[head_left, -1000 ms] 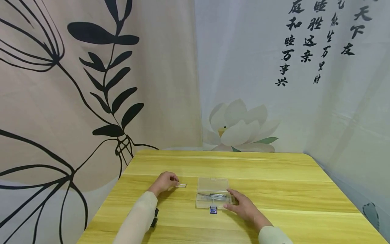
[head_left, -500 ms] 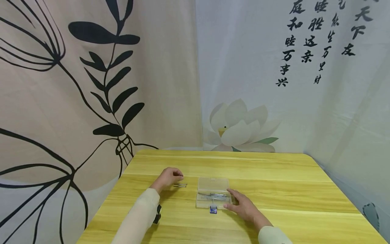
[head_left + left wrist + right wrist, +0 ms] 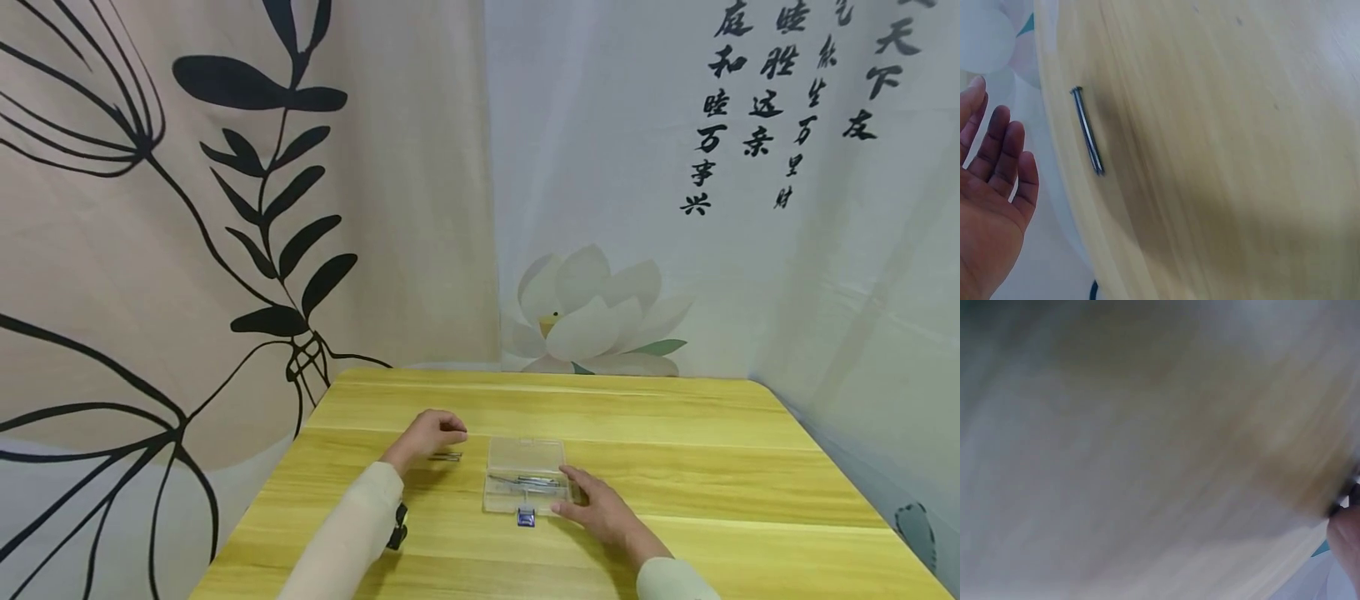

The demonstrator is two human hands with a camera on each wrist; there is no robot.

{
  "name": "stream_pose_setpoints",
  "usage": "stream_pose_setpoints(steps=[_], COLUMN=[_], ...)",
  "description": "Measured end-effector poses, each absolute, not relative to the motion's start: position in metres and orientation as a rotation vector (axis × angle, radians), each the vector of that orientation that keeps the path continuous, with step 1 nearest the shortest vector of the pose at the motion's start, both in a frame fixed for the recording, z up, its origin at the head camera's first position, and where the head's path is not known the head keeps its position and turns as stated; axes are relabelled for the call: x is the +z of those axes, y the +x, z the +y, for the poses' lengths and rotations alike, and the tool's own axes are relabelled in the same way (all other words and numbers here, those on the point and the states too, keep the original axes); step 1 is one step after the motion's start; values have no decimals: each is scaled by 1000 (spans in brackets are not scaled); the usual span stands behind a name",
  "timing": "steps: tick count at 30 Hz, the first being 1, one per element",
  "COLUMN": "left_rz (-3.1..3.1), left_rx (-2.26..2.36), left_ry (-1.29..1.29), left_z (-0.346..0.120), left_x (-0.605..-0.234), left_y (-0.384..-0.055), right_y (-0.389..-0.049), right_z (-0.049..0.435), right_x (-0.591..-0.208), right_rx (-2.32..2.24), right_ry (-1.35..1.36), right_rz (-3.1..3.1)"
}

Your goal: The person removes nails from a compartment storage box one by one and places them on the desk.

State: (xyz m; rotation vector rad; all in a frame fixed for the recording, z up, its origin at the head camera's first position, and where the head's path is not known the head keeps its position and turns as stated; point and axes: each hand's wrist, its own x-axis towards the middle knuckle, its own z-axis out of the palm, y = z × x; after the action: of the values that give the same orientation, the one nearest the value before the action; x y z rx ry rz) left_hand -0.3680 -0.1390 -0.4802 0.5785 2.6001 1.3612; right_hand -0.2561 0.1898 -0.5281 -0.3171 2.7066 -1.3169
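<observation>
Two nails left of the clear box | my left hand near them, fingers loose, empty | right hand grips box's right end | likely mid-transfer; next calls for fine pinching

Left hand hovers relaxed while right hand grips
</observation>
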Motion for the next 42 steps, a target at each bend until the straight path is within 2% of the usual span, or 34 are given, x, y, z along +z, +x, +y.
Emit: stream_pose_setpoints(steps=[21, 42], left_rz=[2522, 2459], left_rx=[1376, 1310], left_ry=[716, 783], left_z=[-96, -60], left_x=[-468, -482], left_y=[-358, -347], right_y=[-256, -259], right_z=[189, 191], right_x=[-531, -532], right_rx=[-1321, -1309], right_ry=[-306, -308], right_rz=[2716, 2734])
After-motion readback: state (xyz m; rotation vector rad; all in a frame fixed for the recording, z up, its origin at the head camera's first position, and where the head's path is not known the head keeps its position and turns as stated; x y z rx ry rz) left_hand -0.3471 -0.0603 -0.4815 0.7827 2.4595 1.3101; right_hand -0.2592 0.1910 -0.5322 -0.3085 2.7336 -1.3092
